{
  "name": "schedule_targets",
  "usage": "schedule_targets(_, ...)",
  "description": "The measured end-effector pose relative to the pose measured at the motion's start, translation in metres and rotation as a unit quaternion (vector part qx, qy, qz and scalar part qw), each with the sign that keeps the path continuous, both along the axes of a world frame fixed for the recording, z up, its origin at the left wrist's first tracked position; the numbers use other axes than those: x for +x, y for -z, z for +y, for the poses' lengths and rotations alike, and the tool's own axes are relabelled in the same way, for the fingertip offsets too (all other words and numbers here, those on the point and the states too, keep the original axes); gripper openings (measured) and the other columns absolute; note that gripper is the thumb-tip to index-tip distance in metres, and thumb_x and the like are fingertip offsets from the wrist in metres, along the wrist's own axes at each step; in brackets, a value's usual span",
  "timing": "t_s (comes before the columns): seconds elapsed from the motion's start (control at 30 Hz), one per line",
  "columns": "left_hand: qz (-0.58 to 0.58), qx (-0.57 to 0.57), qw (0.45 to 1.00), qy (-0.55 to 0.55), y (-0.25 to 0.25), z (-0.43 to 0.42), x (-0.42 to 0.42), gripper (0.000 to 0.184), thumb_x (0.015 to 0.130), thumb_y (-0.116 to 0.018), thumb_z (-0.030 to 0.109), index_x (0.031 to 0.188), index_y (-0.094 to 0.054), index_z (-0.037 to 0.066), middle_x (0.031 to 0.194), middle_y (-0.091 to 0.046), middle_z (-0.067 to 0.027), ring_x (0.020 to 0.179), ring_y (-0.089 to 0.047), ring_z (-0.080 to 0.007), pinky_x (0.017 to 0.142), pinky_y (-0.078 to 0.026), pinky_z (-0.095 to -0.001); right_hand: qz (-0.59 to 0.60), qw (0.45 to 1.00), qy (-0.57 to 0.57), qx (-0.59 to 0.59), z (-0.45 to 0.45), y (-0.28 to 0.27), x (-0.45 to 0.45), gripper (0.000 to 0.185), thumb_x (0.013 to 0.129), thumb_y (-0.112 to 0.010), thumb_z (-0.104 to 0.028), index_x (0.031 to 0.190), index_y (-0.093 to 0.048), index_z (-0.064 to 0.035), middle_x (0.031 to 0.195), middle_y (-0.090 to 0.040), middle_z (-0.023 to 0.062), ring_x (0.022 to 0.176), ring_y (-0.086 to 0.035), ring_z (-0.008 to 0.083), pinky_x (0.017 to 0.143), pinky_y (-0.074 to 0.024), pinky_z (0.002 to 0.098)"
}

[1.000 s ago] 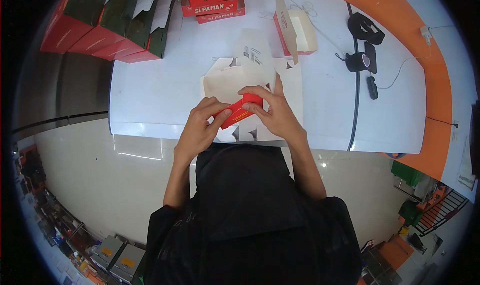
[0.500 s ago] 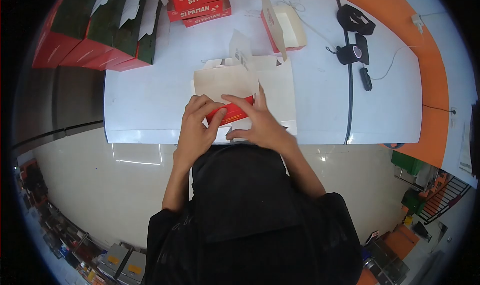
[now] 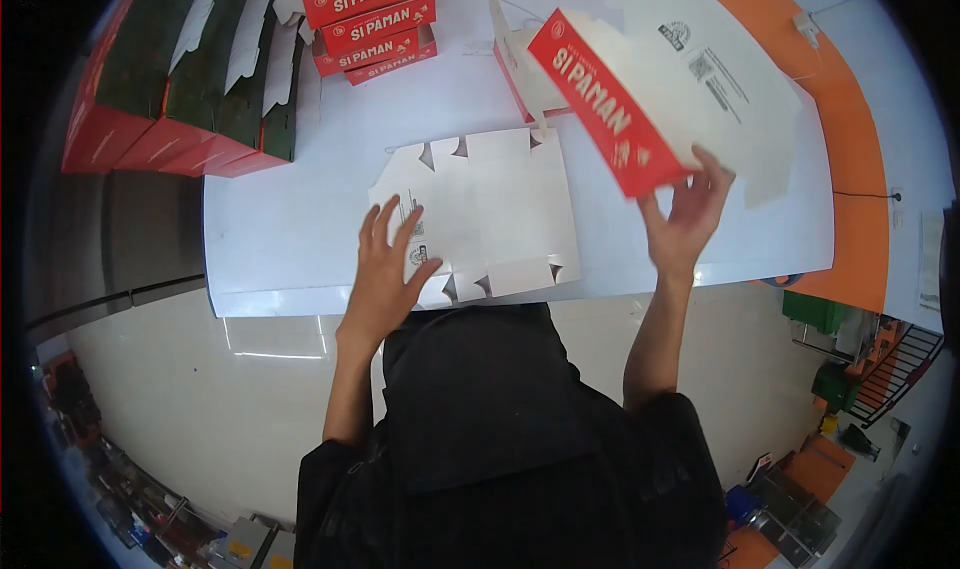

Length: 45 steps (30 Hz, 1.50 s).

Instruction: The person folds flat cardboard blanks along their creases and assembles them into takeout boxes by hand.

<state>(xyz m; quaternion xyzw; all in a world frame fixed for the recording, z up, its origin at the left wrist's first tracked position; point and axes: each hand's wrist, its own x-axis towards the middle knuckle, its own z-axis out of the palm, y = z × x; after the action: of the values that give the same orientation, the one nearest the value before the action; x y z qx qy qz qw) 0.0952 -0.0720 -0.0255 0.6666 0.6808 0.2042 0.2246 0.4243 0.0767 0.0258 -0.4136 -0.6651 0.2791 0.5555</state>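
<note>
In my right hand [image 3: 690, 214] is a red and white food box [image 3: 610, 109], pinched by its near lower corner and lifted to the right. Its red side reads "SI PAMAN", and its printed white lid flap [image 3: 715, 69] stands open to the right. My left hand [image 3: 385, 269] has its fingers spread over the left part of a flat cardboard box blank [image 3: 510, 209], white side up with notched edges. Whether the fingertips touch the blank I cannot tell.
Folded red boxes [image 3: 375, 29] are stacked at the back. Another open box [image 3: 520, 74] stands behind the blank, partly hidden by the held one. Tall red and green cartons [image 3: 190, 99] line the left. An orange edge [image 3: 845, 149] bounds the table's right side.
The box that both hands were folding over the blank has gone up and right in my right hand. My left hand has let go of it, fingers spreading. The flat blank is now uncovered.
</note>
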Motion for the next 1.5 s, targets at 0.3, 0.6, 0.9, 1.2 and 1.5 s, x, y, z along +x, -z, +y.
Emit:
schedule_targets(0.3,-0.353,0.040,0.933,-0.049,0.045,0.107,0.076,0.108,0.088,-0.080,0.043,0.160,-0.015,-0.004,0.162,-0.023,-0.0312,0.152,-0.022,-0.0455,0.125,-0.023,-0.0496,0.235,0.963,-0.116,-0.066,0.020,-0.005,0.024,0.087,0.101,-0.040,-0.073,0.131,-0.055,0.0073,0.136,-0.055,0.0142,0.131,-0.051,0.0260,0.111,-0.0425,0.0427)
schedule_targets(0.6,-0.267,0.128,0.951,-0.087,0.087,0.285,0.104,0.086,0.081,-0.072,0.009,0.155,-0.030,-0.002,0.151,-0.040,-0.0318,0.136,-0.047,-0.0451,0.112,-0.043,-0.0474,0.331,0.920,0.043,-0.203,-0.062,0.027,0.085,0.048,0.092,-0.055,-0.005,0.137,-0.058,0.0092,0.141,-0.059,0.0231,0.128,-0.058,0.0303,0.110,-0.0462,0.0410)
schedule_targets(0.9,-0.030,0.253,0.966,-0.042,0.005,0.346,-0.009,0.053,0.092,-0.067,0.007,0.143,-0.055,0.006,0.142,-0.059,-0.0222,0.130,-0.055,-0.0423,0.108,-0.046,-0.0472,0.240,0.943,0.101,-0.207,-0.063,0.047,0.100,0.054,0.079,-0.062,0.009,0.133,-0.062,0.0071,0.140,-0.060,0.0200,0.130,-0.058,0.0281,0.114,-0.0416,0.0403)
schedule_targets(1.2,-0.302,0.190,0.929,-0.097,0.068,0.220,-0.040,0.041,0.099,-0.062,0.006,0.140,-0.060,0.005,0.138,-0.064,-0.0174,0.130,-0.060,-0.0298,0.108,-0.048,-0.0408,0.291,0.935,0.063,-0.191,0.089,0.065,-0.053,0.047,0.087,-0.067,0.003,0.134,-0.063,0.0033,0.117,-0.067,0.0071,0.112,-0.060,0.0154,0.100,-0.0436,0.0257)
schedule_targets(1.5,-0.354,0.084,0.918,-0.157,0.112,0.094,-0.057,0.026,0.101,-0.059,0.004,0.124,-0.068,-0.001,0.123,-0.072,-0.0134,0.116,-0.067,-0.0228,0.102,-0.051,-0.0349,-0.087,0.967,0.153,-0.185,0.105,0.112,-0.137,0.040,0.102,-0.063,-0.038,0.137,-0.067,-0.0174,0.167,-0.002,0.0336,0.155,-0.002,0.0472,0.123,-0.0131,0.0565)
